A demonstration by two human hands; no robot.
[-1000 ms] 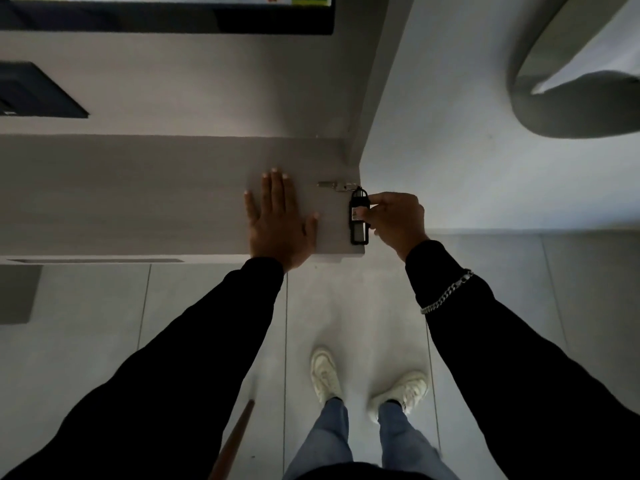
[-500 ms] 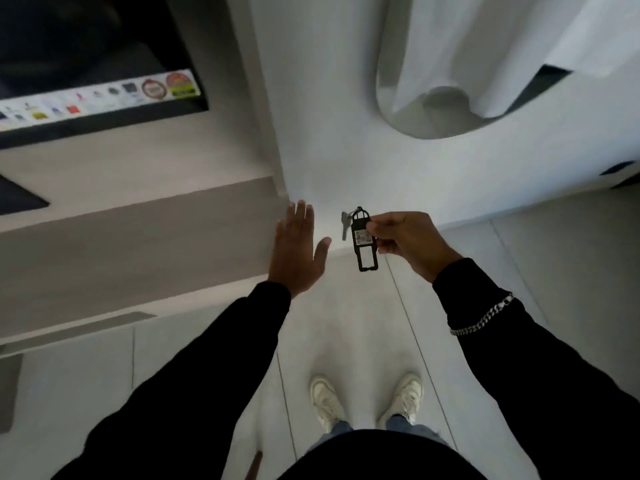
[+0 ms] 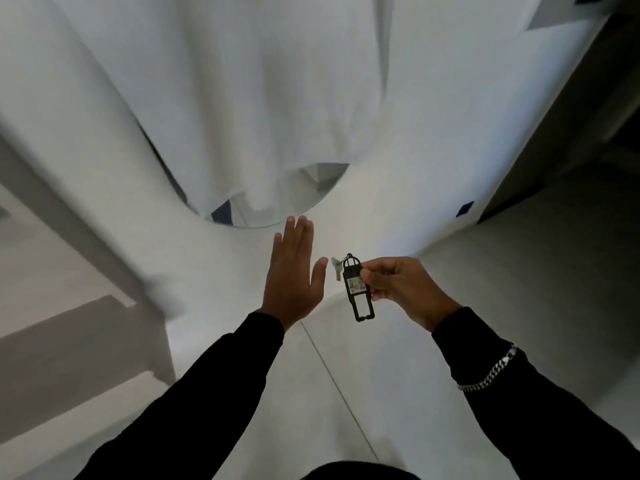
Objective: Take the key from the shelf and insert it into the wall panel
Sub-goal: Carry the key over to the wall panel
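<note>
My right hand [image 3: 403,289] pinches the key's long black fob [image 3: 358,292] in mid-air, right of centre. The small silver key [image 3: 336,268] hangs off the fob's top ring, pointing left. My left hand [image 3: 294,271] is raised just left of the key, flat, fingers together and thumb out, holding nothing. A small gap separates its thumb from the key. The wooden shelf [image 3: 69,362] lies at the lower left, behind my left arm. I cannot make out a wall panel for certain; a small dark square [image 3: 464,208] sits on the white wall at the right.
A white wall [image 3: 433,133] fills the view ahead, with a round mirror [image 3: 277,188] reflecting white drapery above my hands. A dark opening [image 3: 588,168] lies at the far right. Pale floor tiles [image 3: 346,393] run below my arms.
The key came off the shelf in my right hand. My view has swung right, away from the shelf toward the white wall. My left hand lifted off the shelf and is raised.
</note>
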